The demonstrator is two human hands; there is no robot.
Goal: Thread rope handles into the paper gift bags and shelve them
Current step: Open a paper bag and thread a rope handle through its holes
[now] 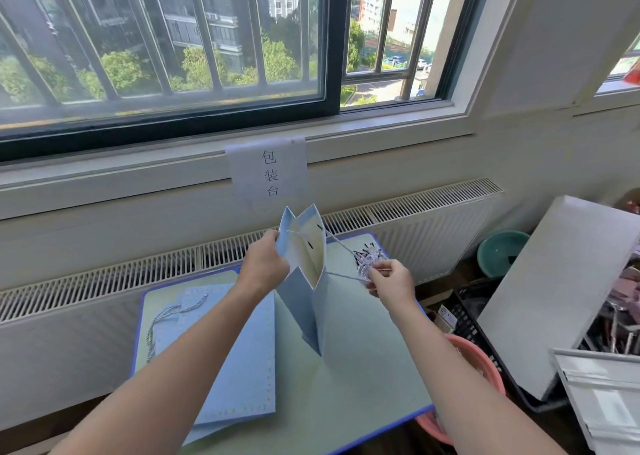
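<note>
Left hand [265,264] grips the top edge of the open blue bag [308,302], fingers curled over the rim, the bag standing upright on the table [363,378]. Right hand [389,278] pinches the rope [341,246] between thumb and fingertips; the rope runs from those fingers across to the bag's mouth. Just beyond the right fingers lies a bundle of ropes [369,255]. Below the left wrist, a stack of flat bags [239,368] lies on the table, one with its handle [162,319] already in.
</note>
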